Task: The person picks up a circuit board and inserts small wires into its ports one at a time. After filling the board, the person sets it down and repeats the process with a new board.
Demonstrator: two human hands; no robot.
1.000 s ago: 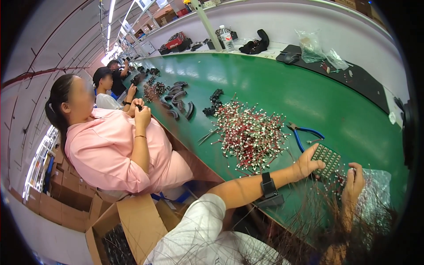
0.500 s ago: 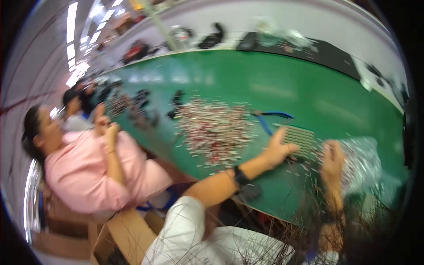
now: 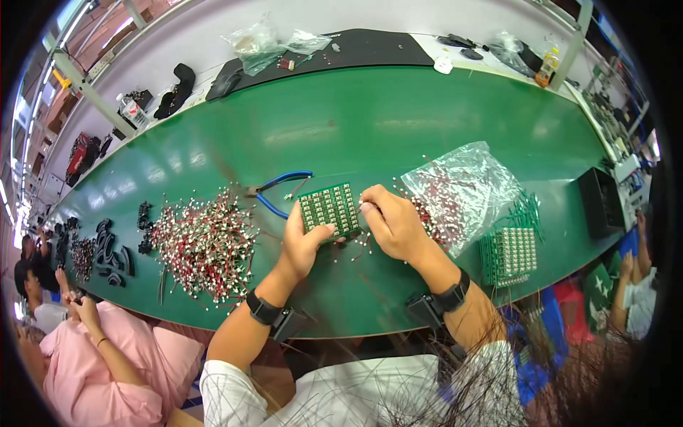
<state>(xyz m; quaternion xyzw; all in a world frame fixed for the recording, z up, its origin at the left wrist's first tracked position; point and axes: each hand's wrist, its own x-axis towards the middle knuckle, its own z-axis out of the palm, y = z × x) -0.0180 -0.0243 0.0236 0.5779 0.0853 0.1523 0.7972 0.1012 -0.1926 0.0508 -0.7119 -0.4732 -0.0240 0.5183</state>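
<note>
Green circuit board, held tilted above the green table and seen face-on through my remote head view: a nearly square panel with rows of small, pale metallic components in a regular grid. The left hand closes on its lower left corner, thumb across the front face and the other fingers largely hidden behind. At its right edge, the right hand has thumb and forefinger drawn close together; I cannot tell whether the tips meet or have hold of a wire.

Surroundings, left to right: well left of the left-hand grip I see a co-worker in a pink top, then black curved parts. Nearer lies a broad heap of red wires with white connectors. Between heap and board, blue-handled pliers crowd the left hand, one handle ending just beside it. Loose leads lie under and between the two hands. Just right of the right hand, a clear plastic bag and red wires hem it in; farther right come a stack of similar boards and a black box. Stray hairs veil part of the right forearm.
</note>
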